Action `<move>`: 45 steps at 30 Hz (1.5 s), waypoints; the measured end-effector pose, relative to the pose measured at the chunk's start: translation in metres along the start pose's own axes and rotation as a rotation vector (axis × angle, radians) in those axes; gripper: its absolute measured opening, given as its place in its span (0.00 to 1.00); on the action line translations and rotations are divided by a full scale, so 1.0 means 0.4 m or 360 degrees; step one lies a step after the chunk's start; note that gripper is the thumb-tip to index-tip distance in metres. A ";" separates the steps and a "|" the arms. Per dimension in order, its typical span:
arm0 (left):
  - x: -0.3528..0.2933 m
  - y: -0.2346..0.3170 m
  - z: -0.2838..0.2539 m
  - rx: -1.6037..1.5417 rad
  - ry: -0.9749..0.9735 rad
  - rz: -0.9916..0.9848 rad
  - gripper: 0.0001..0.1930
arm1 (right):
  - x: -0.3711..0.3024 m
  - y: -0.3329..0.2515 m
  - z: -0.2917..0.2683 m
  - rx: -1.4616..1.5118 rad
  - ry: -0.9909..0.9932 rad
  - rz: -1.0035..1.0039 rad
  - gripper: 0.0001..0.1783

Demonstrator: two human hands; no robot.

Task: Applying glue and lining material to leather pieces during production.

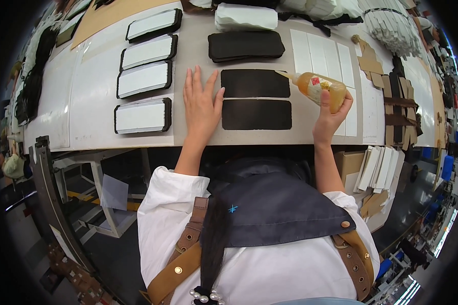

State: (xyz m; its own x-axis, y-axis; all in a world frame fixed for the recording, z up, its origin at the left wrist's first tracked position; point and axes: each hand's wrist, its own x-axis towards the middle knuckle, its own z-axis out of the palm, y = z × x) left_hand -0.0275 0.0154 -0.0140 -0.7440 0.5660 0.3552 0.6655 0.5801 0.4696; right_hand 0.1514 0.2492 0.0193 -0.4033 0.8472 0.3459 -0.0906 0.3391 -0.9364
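Two black rectangular panels lie one behind the other on the worktable (249, 138): a near panel (257, 115) and a far panel (252, 84). In my right hand (333, 112) is a squeeze bottle (315, 90) of amber liquid, tilted so its pale pointed nozzle meets the far panel's upper right corner. Whether liquid comes out is too small to see. My left hand (201, 104) rests flat on the table with fingers stretched out, just left of the panels. Its thumb is beside the far panel's left edge.
Several white panels on black backings (142, 116) form a column at left. Behind the panels lie a black stack (246, 47) and folded white material (246, 18). White strips (310, 53) lie at right, with a bundle of black and brown pieces (401, 104) beyond.
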 end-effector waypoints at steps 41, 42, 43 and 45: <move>-0.007 -0.005 0.001 -0.0119 0.0063 -0.0062 0.24 | 0.161 -0.015 0.225 0.0387 -0.0868 0.0200 0.36; -0.006 -0.004 0.000 -0.0113 0.0060 -0.0060 0.24 | 0.162 -0.015 0.225 0.0386 -0.0874 0.0217 0.36; -0.005 -0.003 0.000 -0.0106 0.0057 -0.0058 0.24 | 0.162 -0.014 0.227 0.0385 -0.0873 0.0217 0.36; -0.006 -0.004 0.002 -0.0107 0.0061 -0.0057 0.24 | 0.160 -0.012 0.233 0.0391 -0.0880 0.0212 0.36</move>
State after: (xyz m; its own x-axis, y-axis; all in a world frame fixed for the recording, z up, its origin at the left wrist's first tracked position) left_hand -0.0268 0.0136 -0.0161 -0.7698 0.5220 0.3674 0.6340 0.5580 0.5355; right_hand 0.0411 0.2635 0.0404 -0.8319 0.5160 0.2042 -0.1875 0.0850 -0.9786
